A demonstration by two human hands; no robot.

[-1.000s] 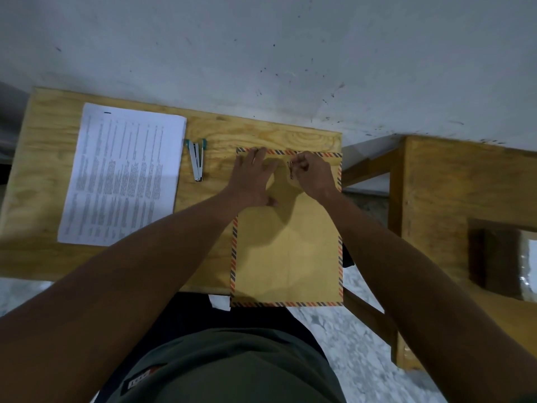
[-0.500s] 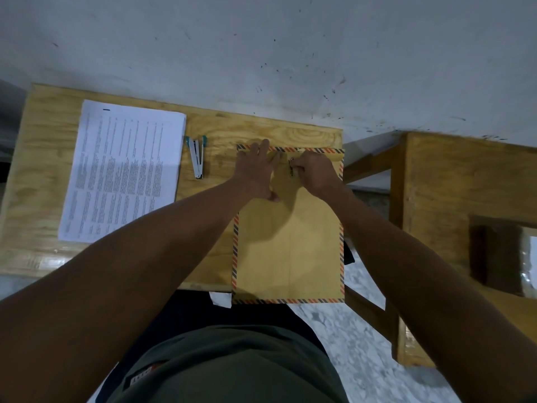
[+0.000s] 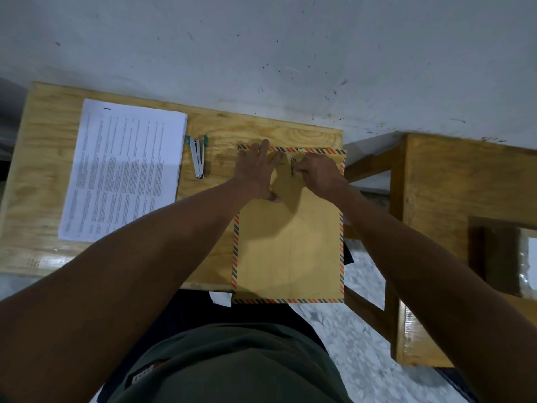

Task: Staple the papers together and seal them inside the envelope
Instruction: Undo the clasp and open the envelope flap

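A brown envelope (image 3: 287,251) with a red-and-blue striped border lies flap side up on the right part of the wooden table (image 3: 43,158), its near end overhanging the edge. My left hand (image 3: 257,170) presses flat with straight fingers on the folded flap at the far left. My right hand (image 3: 316,173) has curled fingers that pinch the metal clasp (image 3: 293,167) at the flap's middle. A stack of printed papers (image 3: 122,170) lies on the table's left part. A white stapler (image 3: 198,157) with teal ends lies between papers and envelope.
A white wall (image 3: 290,53) runs directly behind the table. A second wooden piece of furniture (image 3: 453,181) stands to the right, with a dark opening (image 3: 497,257) in it. Speckled floor (image 3: 360,330) shows below between the two. My dark-clothed torso (image 3: 232,365) fills the bottom.
My left hand slid a little toward the envelope's far edge and flattened on the flap. My right hand stayed at the clasp, which now shows more plainly.
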